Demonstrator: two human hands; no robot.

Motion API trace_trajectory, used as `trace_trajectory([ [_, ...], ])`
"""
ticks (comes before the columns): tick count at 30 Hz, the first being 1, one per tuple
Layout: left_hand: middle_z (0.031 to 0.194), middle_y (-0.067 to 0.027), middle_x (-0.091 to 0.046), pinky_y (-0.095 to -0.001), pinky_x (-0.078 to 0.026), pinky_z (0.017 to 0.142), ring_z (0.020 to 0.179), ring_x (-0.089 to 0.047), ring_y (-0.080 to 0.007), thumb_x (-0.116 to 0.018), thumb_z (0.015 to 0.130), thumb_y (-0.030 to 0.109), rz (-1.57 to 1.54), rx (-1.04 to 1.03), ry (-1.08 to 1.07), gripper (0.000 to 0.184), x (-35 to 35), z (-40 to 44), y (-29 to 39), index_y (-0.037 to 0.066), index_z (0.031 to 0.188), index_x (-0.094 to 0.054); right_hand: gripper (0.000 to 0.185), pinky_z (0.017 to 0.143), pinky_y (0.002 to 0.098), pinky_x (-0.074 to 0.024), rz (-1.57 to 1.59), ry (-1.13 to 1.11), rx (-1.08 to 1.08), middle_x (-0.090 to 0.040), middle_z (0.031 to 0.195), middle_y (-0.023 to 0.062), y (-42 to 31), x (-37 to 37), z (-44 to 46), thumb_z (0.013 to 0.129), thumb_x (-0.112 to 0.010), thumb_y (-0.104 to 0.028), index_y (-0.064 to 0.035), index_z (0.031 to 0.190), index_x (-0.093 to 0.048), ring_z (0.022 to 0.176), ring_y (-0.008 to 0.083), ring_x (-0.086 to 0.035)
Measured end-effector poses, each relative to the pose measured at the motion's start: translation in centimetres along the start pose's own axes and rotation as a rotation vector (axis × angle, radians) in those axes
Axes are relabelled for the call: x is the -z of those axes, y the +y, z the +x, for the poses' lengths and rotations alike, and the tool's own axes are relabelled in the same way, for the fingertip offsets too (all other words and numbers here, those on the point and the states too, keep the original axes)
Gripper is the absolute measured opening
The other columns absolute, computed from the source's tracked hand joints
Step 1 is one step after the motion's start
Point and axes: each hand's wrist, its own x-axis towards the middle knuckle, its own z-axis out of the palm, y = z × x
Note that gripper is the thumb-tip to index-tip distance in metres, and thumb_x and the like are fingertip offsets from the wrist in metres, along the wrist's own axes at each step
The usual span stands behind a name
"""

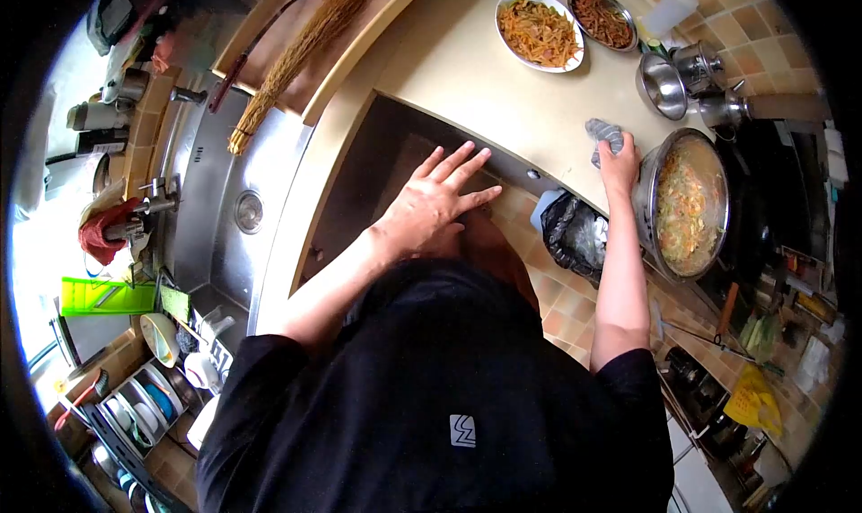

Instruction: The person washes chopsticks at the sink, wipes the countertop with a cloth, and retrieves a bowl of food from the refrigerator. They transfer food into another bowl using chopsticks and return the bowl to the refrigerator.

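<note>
My right hand [618, 164] is closed on a crumpled grey cloth [602, 134], pressed to the cream countertop [530, 109] near its front edge. Just right of that hand stands a large metal pot [660, 243] full of a dish with noodle-like strands and orange bits. My left hand [435, 199] holds nothing; its fingers are spread in front of my body, over the dark gap below the counter. Whether it touches anything underneath, I cannot tell.
Behind the cloth sit a white oval plate of shredded food [539, 32], a metal dish [603, 19] and a steel bowl [663, 84]. A bin with a black bag [575, 234] stands below the counter. To the left are a steel sink [249, 212] and a straw whisk [301, 64].
</note>
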Motion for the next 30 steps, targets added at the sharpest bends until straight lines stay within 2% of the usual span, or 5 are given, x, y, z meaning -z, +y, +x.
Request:
trace_trajectory([
  [5, 0.151, -0.0102, -0.036, -0.0533, -0.025, 0.116, 0.143, -0.029, -0.0322, -0.077, 0.067, 0.028, 0.014, 0.009, -0.029, 0.082, -3.6, 2.6, 0.1, 0.026, 0.142, -0.046, 0.041, 0.080, 0.0384, -0.0512, 0.577, -0.124, 0.182, -0.064, 0.105, 0.0138, -7.0, 2.7, -9.9, 0.079, -0.069, -0.025, -0.0022, 0.112, -0.059, 0.092, 0.0270, -0.063],
  [11, 0.139, -0.0101, -0.051, -0.0549, -0.016, 0.119, 0.139, -0.036, -0.0322, -0.066, 0.065, 0.024, 0.025, -0.044, 0.018, 0.071, -2.4, 3.0, 2.2, 0.011, 0.133, -0.052, 0.032, 0.072, 0.0451, -0.0512, 0.351, 0.063, 0.596, -0.059, 0.093, 0.0148, -9.8, -0.1, -15.5, 0.075, -0.068, -0.013, -0.0048, 0.104, -0.059, 0.083, 0.0357, -0.061],
  [20, 0.137, -0.0189, -0.049, -0.0456, -0.039, 0.108, 0.128, -0.046, -0.0374, -0.072, 0.076, 0.009, -0.101, 0.517, 0.768, 0.059, 0.3, -7.5, 0.5, 0.007, 0.132, -0.054, 0.047, 0.097, 0.0451, -0.0440, -0.113, 0.177, 0.429, -0.051, 0.129, 0.0166, -3.4, 4.2, -5.8, 0.085, -0.070, -0.022, -0.0097, 0.128, -0.054, 0.118, 0.0379, -0.052],
  [24, 0.137, -0.0260, -0.047, -0.0406, -0.046, 0.099, 0.122, -0.052, -0.0343, -0.069, 0.086, 0.029, -0.746, 1.186, 1.104, 0.075, -3.5, -13.1, -7.9, -0.008, 0.141, -0.034, 0.048, 0.104, 0.0452, -0.0394, -0.088, 0.182, 0.525, -0.042, 0.140, 0.0199, -2.8, 3.6, -7.8, 0.085, -0.068, -0.014, -0.0075, 0.130, -0.051, 0.129, 0.0383, -0.044],
  [30, 0.131, -0.0198, -0.047, -0.0416, -0.049, 0.093, 0.116, -0.052, -0.0280, -0.071, 0.085, 0.033, -1.421, 1.024, 1.151, 0.089, 0.2, -11.6, -17.1, -0.002, 0.148, -0.019, 0.042, 0.082, 0.0354, -0.0550, 0.329, -0.170, 0.544, -0.042, 0.139, 0.0212, -6.1, -0.5, -14.4, 0.087, -0.063, -0.003, -0.0041, 0.128, -0.052, 0.122, 0.0357, -0.051],
])
